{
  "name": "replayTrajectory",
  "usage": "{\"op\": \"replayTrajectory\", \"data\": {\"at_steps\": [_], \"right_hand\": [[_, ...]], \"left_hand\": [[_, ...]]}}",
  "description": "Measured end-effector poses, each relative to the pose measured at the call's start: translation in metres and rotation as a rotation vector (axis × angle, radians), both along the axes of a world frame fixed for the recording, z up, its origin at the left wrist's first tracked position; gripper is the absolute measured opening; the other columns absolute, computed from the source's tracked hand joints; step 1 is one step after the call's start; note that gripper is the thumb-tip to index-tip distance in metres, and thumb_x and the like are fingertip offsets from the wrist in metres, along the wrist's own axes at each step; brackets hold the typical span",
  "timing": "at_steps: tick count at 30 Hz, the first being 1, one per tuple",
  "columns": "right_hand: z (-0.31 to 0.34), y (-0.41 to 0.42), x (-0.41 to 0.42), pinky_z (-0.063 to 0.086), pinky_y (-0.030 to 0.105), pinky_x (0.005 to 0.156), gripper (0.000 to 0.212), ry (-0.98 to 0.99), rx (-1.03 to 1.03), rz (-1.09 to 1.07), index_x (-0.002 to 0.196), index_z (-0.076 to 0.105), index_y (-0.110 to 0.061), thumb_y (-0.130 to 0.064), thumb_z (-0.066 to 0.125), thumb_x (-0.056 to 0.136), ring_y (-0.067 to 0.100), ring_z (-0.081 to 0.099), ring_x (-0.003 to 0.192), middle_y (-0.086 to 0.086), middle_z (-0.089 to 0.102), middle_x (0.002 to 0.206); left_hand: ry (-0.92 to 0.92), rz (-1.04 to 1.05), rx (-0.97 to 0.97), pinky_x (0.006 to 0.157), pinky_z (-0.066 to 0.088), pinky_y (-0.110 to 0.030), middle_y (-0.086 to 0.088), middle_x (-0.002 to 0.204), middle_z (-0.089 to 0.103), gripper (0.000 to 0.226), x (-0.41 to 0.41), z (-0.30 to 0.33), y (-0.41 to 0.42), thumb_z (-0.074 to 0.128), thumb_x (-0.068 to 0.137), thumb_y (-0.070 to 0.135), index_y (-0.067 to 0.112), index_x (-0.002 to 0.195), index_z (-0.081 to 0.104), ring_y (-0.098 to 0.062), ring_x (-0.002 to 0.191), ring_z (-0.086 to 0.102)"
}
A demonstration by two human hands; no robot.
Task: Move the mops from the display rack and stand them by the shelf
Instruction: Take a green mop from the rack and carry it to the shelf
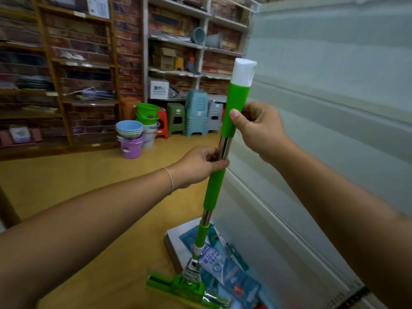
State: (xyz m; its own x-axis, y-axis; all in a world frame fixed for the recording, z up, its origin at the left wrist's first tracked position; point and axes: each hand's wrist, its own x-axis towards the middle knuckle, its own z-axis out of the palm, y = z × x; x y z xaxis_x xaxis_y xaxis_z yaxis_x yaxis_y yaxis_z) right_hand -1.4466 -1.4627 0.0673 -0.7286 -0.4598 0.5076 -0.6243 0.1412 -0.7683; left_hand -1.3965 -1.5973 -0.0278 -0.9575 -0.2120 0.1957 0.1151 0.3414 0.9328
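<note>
A: Any readable txt?
B: Barely. Blue-white packet (pixel 210 259) on the floor by the mop head (pixel 178 286) has Chinese chars, too blurred to make out.
A: Box (pixel 158 89) on the shelf?
B: Blue logo, illegible. Paper sign (pixel 98 6) top left, same.

Was household-goods shop: stacked plastic buckets (pixel 130 136), stacked stools (pixel 196 112), stocked shelves (pixel 176 41) against brick-pattern wall (pixel 128 41).

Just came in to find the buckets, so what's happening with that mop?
A person holds a green mop nearly upright with both hands: the left hand pinches the steel pole, the right hand grips the upper green sleeve. Its head sits on the floor beside a packaged mop, next to a pale wall.
</note>
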Motion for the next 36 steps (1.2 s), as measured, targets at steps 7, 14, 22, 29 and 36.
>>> {"op": "replayTrajectory", "data": {"at_steps": [7,14,22,29,36], "right_hand": [[0.022,0.027,-0.017,0.043,0.006,0.055,0.011,-0.005,-0.041,-0.211,0.097,0.067,-0.014,-0.015,0.057,0.099,-0.011,0.057,0.054,-0.009,0.066,0.076],[0.042,0.068,-0.017,0.044,0.009,0.052,0.012,0.015,-0.083,-0.43,0.094,0.066,-0.009,-0.015,0.057,0.099,-0.007,0.058,0.051,-0.001,0.064,0.073],[0.06,0.124,-0.017,0.046,0.009,0.051,0.013,0.027,-0.096,-0.643,0.081,0.066,-0.023,-0.027,0.066,0.093,0.0,0.065,0.06,-0.005,0.069,0.076],[0.079,0.178,-0.015,0.05,0.015,0.047,0.025,0.065,-0.053,-0.809,0.069,0.063,-0.025,-0.04,0.077,0.082,-0.005,0.059,0.046,-0.006,0.066,0.065],[0.088,0.22,-0.013,0.044,0.009,0.043,0.021,0.089,-0.03,-0.82,0.076,0.069,-0.023,-0.042,0.077,0.082,-0.007,0.061,0.049,-0.005,0.07,0.069]], "left_hand": [[0.018,-0.191,-0.01,0.07,0.049,-0.022,0.004,0.088,0.073,0.006,-0.051,0.029,0.019,0.074,0.084,0.024,0.024,0.089,0.071,-0.011,0.083,0.066],[0.068,-0.371,-0.051,0.07,0.055,-0.021,-0.009,0.089,0.074,0.018,-0.077,0.063,0.064,0.078,0.078,0.014,0.007,0.094,0.073,-0.016,0.079,0.068],[0.061,-0.536,-0.033,0.09,0.054,-0.046,-0.014,0.091,0.071,0.008,-0.098,0.08,0.129,0.07,0.086,0.012,0.007,0.092,0.069,-0.028,0.088,0.067],[0.01,-0.74,-0.07,0.095,0.052,-0.045,-0.012,0.096,0.067,0.006,-0.111,0.101,0.186,0.058,0.092,0.005,0.01,0.096,0.06,-0.027,0.098,0.067],[-0.007,-0.868,-0.013,0.085,0.056,-0.037,-0.011,0.089,0.069,0.011,-0.118,0.114,0.236,0.059,0.095,0.019,0.008,0.096,0.058,-0.024,0.085,0.071]]}}
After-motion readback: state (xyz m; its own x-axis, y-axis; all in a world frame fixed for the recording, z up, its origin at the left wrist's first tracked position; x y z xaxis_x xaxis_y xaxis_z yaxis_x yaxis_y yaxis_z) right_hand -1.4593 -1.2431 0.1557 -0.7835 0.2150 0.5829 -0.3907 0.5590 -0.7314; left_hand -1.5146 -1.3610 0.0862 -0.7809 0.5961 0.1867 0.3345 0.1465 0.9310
